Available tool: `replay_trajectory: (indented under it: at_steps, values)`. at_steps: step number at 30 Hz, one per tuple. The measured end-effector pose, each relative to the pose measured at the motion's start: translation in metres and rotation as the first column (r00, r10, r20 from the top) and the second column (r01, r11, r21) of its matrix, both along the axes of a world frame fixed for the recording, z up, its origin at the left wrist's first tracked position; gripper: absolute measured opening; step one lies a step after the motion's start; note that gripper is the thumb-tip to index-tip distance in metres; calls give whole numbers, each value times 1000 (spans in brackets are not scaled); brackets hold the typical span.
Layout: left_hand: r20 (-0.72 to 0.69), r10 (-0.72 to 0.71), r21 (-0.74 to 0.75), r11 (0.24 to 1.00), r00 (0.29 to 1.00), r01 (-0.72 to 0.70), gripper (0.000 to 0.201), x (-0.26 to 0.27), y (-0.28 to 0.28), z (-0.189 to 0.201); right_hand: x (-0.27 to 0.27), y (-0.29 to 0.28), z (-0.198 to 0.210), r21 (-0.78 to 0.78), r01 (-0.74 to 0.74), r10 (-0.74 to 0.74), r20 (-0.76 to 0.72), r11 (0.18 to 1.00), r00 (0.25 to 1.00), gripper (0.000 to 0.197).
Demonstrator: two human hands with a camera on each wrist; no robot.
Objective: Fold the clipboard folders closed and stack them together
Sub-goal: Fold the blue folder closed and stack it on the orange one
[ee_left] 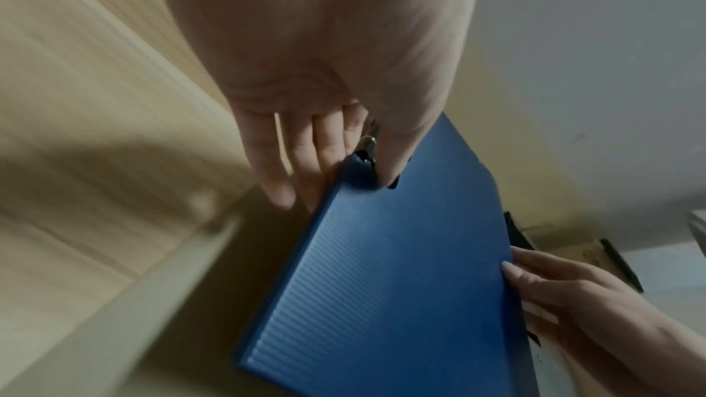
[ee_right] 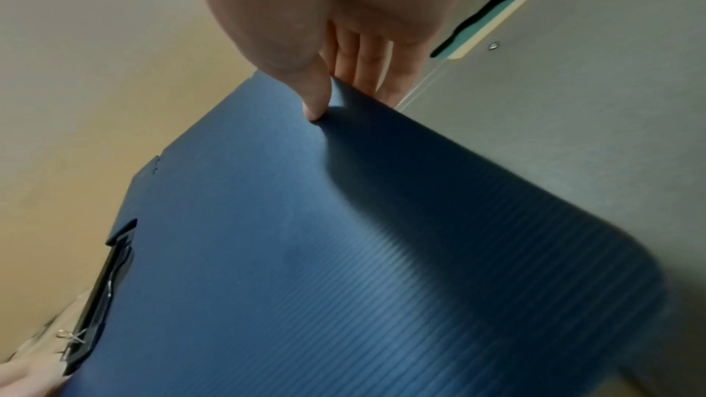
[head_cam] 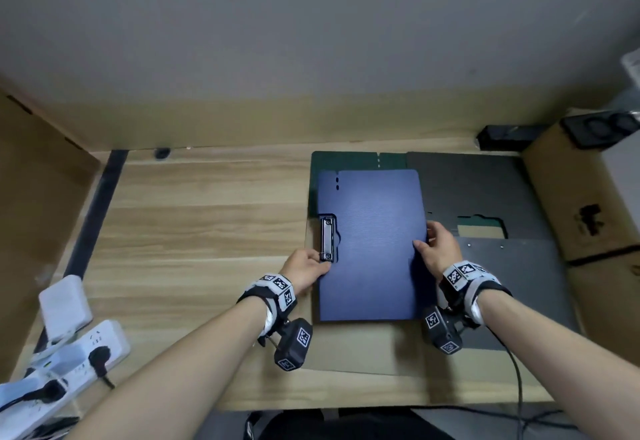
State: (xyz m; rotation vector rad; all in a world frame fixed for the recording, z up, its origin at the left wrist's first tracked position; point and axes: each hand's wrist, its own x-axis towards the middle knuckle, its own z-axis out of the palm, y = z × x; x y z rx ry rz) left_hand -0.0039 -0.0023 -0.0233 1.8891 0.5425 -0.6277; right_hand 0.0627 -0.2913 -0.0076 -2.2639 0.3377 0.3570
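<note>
We see a navy blue folder (head_cam: pixel 372 245) with fine ribbed stripes and a black clip (head_cam: pixel 327 238). Beneath it lies a dark green folder (head_cam: pixel 356 160), beside it a charcoal grey folder (head_cam: pixel 485 190). The surface (head_cam: pixel 207 218) shows pale wood grain. White power strips (head_cam: pixel 69 360) carry black plugs, and the wrist bands (head_cam: pixel 277 289) bear black-and-white square markers.

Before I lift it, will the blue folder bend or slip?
The blue folder probably stays fairly stiff: both hands hold its edges and it looks flat. Its ribbed cover likely gives grip. The clip side may feel heavier.
</note>
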Motion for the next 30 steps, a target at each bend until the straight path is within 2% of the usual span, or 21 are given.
replay_trajectory:
  at_steps: [2,5,10,13,18,21,25,28,30]
  values:
    - [-2,-15,55,998,1000,16,16,0,-12,-5,0,-12,-9,-31,2,-3,-11,1000,1000,40]
    - [17,-23,152,988,1000,20,31,-3,-24,-13,3,-21,-24,-73,-34,35,2,997,999,33]
    - [24,35,212,976,999,-39,38,-8,-35,-14,13,-15,-39,-101,-50,54,41,994,998,30]
    - [31,81,218,972,996,-86,32,-8,-41,-10,20,-11,-39,-123,-70,76,40,990,996,30]
    - [73,30,419,906,997,-58,31,-4,-47,-5,22,-12,-42,-137,-70,71,7,988,997,36]
    - [76,73,436,895,994,-99,30,-3,-48,-5,23,-13,-38,-144,-86,83,-32,986,996,36]
    - [13,69,466,882,998,-67,46,1,-49,-6,28,-11,-31,-80,-36,31,-71,996,997,36]
    - [-24,55,442,896,998,-39,37,8,-49,-4,30,-7,-26,30,78,-72,-167,997,983,35]
    - [-42,50,421,907,998,-27,35,11,-46,-3,27,-3,-23,49,116,-106,-175,992,979,31]
